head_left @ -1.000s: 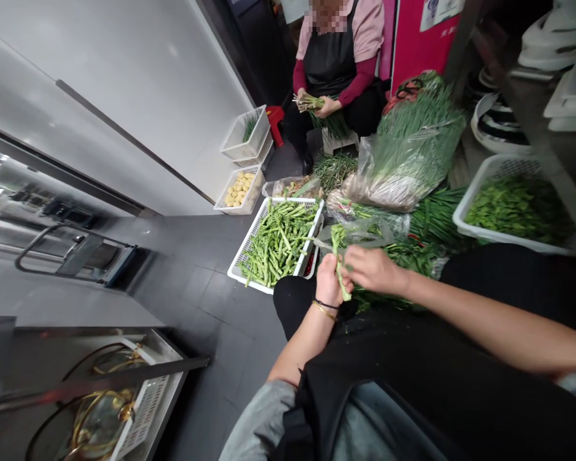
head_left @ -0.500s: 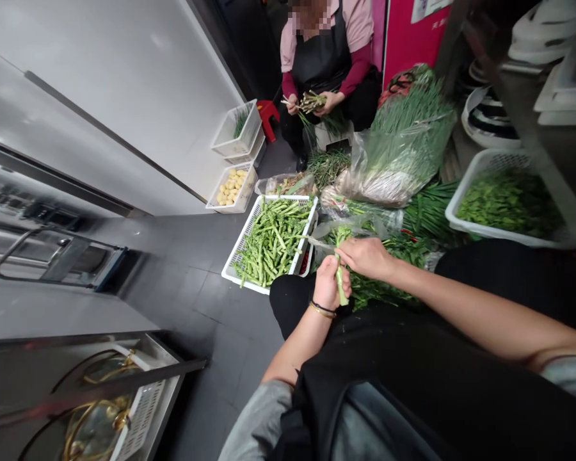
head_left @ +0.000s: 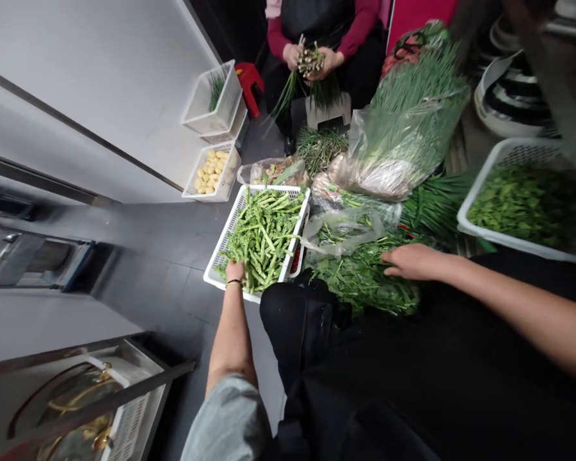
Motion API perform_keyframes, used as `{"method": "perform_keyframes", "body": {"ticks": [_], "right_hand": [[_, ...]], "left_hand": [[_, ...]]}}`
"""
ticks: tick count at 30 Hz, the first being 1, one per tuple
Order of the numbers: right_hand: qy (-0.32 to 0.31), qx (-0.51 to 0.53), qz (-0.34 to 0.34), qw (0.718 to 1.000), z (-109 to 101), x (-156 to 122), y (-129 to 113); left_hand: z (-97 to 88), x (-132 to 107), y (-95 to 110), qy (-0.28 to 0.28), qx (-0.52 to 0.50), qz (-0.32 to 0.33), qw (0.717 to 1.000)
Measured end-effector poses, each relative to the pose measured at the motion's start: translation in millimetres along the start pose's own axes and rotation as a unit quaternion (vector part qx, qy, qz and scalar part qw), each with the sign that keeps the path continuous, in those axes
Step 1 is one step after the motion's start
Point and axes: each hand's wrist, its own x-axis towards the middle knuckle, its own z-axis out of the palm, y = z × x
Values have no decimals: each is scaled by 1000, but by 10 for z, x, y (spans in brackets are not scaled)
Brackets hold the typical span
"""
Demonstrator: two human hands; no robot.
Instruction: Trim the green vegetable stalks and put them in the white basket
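My left hand (head_left: 234,270) reaches down into a white slotted basket (head_left: 219,255) full of trimmed green stems (head_left: 264,234). Its fingers are buried among the stems, so I cannot see whether they grip anything. A thin bracelet sits on that wrist. My right hand (head_left: 408,261) lies on a pile of leafy green stalks (head_left: 360,285) on the floor in front of my knees. Its fingers are stretched out towards the left and hold nothing I can see.
A crumpled plastic bag (head_left: 340,227) lies by the pile. Behind it are a big bag of chives (head_left: 403,141) and a white basket of greens (head_left: 523,198). A person (head_left: 317,25) opposite holds a bundle of stems. Small baskets (head_left: 211,173) stand along the steel wall.
Both hands held one green stem together in front of me before. Now my left hand has gone down into the basket of stems and my right hand has dropped onto the leafy pile.
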Motion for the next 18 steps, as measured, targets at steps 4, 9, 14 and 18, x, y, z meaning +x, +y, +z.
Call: {"method": "perform_keyframes", "body": {"ticks": [4,9,14,18], "right_hand": [[43,36,-8,998,-321,607,333],[-34,28,47,998,-194,1833,532],[-184,52,14,982,619,2496,310],[-229,83,0,970,1030,2719,419]], "left_hand": [[174,110,49,-4,51,12,999],[584,-112,636,-111,17,333,936],[1041,-250,1088,-334,168,567,734],[1170,-194,1069,-391,283,555,678]]}}
